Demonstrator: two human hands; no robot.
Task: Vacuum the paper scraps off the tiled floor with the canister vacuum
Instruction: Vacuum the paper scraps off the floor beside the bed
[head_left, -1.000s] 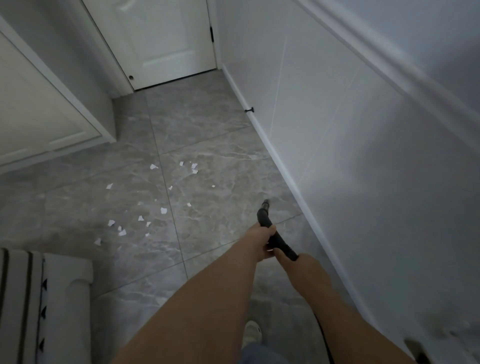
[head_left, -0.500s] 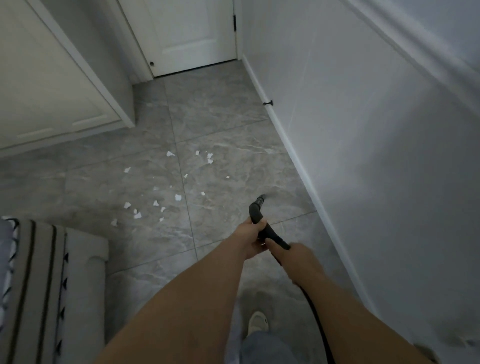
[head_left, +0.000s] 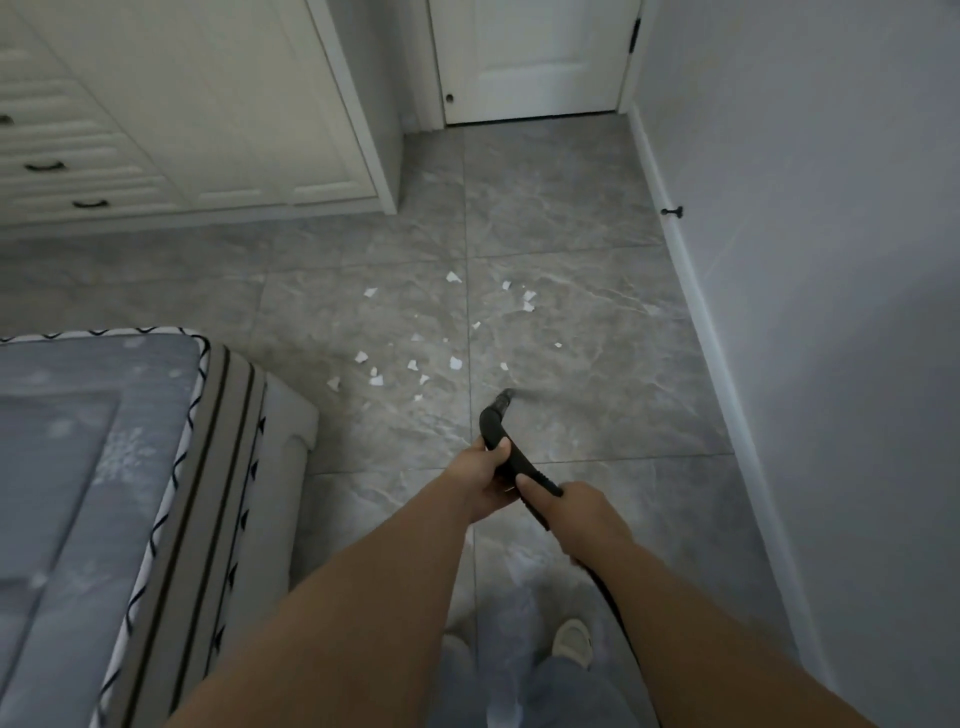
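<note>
Both our left hand (head_left: 485, 475) and right hand (head_left: 582, 512) grip the curved black plastic vacuum handle (head_left: 511, 457); white paper scraps (head_left: 415, 358) lie mid-floor, ahead-left (nozzle blurred). We'd sweep leftward, low and slow.

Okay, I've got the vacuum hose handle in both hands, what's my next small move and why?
Probably ease the nozzle tip forward and left. Both the left hand and right hand grip the black hose handle, and the tip sits just short of the paper scraps, which lie ahead-left on the tiled floor.
</note>
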